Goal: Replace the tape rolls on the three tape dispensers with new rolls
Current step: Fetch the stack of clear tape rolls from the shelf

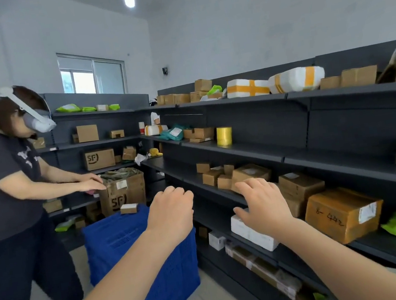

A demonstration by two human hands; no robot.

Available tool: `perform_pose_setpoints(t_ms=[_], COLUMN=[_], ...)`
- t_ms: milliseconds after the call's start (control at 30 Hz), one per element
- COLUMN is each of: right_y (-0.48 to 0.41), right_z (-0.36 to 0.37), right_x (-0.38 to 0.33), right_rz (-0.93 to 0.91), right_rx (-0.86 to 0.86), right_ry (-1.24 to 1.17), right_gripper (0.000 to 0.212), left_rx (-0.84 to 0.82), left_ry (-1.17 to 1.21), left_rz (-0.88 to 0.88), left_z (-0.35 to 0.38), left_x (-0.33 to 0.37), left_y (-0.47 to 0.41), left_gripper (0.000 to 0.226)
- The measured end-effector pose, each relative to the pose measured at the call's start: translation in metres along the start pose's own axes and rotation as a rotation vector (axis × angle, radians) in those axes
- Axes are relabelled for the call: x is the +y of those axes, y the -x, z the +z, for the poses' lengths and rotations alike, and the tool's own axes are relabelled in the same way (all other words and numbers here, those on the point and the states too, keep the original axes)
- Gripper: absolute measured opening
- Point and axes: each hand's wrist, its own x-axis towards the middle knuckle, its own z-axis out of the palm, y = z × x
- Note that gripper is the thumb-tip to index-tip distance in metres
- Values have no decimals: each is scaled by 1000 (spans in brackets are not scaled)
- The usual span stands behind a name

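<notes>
A stack of yellow tape rolls (pixel 224 136) stands on the second shelf of the dark shelving, beyond both hands. My left hand (pixel 170 211) is raised in front of the shelving with its fingers curled under and holds nothing. My right hand (pixel 263 201) reaches toward the shelf of small cardboard boxes (pixel 224 175) with fingers spread and loose, also holding nothing. No tape dispenser shows in this view.
Dark metal shelving (pixel 321 154) full of parcels runs along the right and back. A blue plastic crate (pixel 142 250) stands on the floor below my left arm. Another person (pixel 4 184) wearing a headset works at a cardboard box (pixel 123 193) on the left.
</notes>
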Motion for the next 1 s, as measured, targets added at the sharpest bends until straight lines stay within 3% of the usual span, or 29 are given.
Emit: perform_pose_setpoints(t_ms=[467,1000], right_y=[-197,-428], right_z=[72,174], right_x=[6,104], right_rz=[110,66], right_rx=[-32,-22], right_ry=[69,101], right_gripper=[53,52], left_rx=[8,28], left_ry=[32,80], left_rz=[109,66], left_z=[121,255], left_x=[-93,-113], left_y=[-188,-414], left_gripper=[28,37])
